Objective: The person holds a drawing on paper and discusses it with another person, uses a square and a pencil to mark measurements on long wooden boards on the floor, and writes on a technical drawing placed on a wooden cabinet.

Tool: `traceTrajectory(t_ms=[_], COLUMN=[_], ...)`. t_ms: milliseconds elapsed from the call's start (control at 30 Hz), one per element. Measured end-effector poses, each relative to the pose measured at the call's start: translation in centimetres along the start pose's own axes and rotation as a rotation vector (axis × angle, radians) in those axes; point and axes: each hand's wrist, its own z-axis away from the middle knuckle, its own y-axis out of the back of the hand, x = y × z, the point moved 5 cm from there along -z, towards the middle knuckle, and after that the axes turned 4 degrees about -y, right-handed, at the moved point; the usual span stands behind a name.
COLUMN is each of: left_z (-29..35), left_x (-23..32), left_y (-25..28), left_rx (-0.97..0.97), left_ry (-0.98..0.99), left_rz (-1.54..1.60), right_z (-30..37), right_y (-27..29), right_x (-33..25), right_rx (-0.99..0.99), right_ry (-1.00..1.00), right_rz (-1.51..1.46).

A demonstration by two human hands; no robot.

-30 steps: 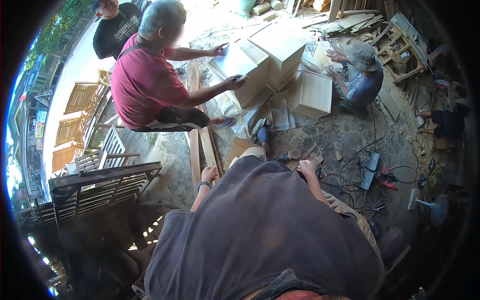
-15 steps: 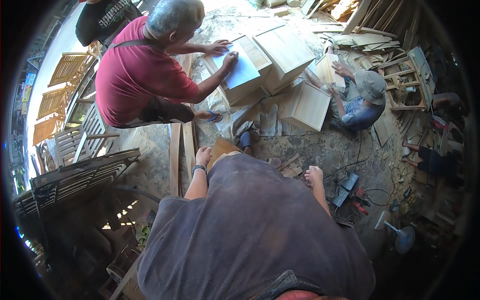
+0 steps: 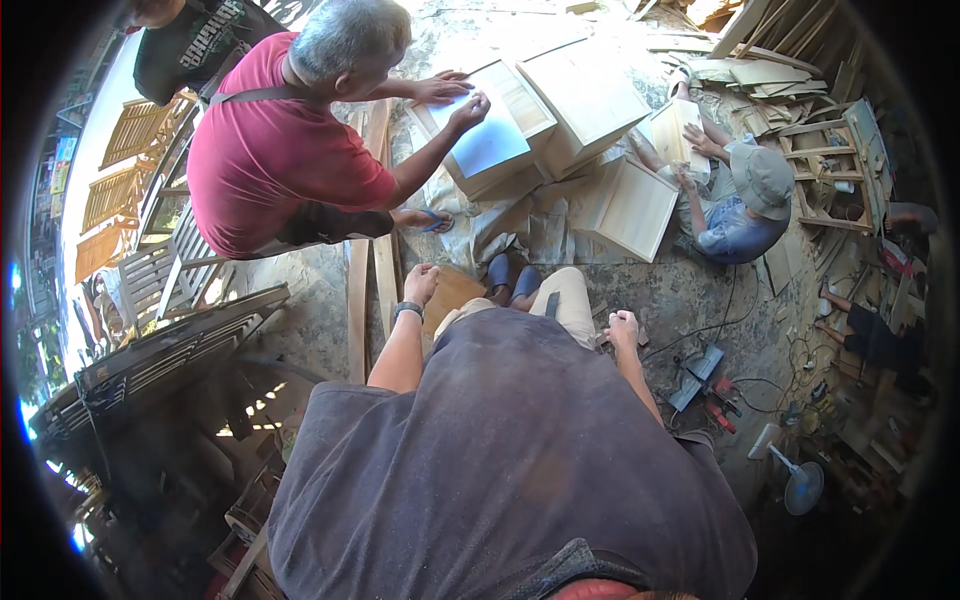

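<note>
My left hand, a dark watch on its wrist, hangs in front of my body with curled fingers and nothing visible in them. Below it lies a brown wooden board on the floor. My right hand is beside my beige trouser leg, fingers folded in, no object showing. Ahead, a person in a red shirt bends over a white sheet on a pale wooden cabinet, one hand flat, the other closed. Another person in a hat sits holding a small wooden panel.
More pale wooden boxes stand ahead. Long planks lie left, near slatted wooden furniture. To my right are a grey metal tool, cables, and a small fan. Scrap wood is piled far right.
My beige trouser leg and both slippered feet have come into view. My hands are slightly higher in the picture. The red-shirted person's right hand has shifted a little on the sheet.
</note>
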Motion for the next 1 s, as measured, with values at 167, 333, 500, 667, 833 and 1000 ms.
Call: traceTrajectory(t_ms=[167,333,500,667,833,1000], left_z=[2.4,4.6,3.8,0.5,-0.9,-1.8], left_x=[1.2,2.7,1.8,-3.9,-5.3,-3.7], left_y=[-0.2,-3.2,-8.2,-15.5,-21.6,-20.9], left_rx=[0.062,0.102,0.098,-0.171,-0.172,-0.015], left_ry=[-0.032,0.087,0.181,0.313,0.547,0.607], left_rz=[-0.336,-0.456,-0.653,-0.705,-0.762,-0.788], right_z=[-6.7,-8.0,-11.7,-12.8,-14.0,-12.9], right_y=[-1.7,-3.9,-8.1,-13.3,-17.8,-18.9], right_x=[1.6,-3.2,-3.5,-1.7,1.0,0.7], right_rx=[0.006,-0.037,-0.174,-0.307,-0.333,-0.131], right_ry=[0.100,0.127,0.040,-0.107,-0.180,-0.176], right_rz=[0.178,0.361,0.503,0.623,0.762,0.941])
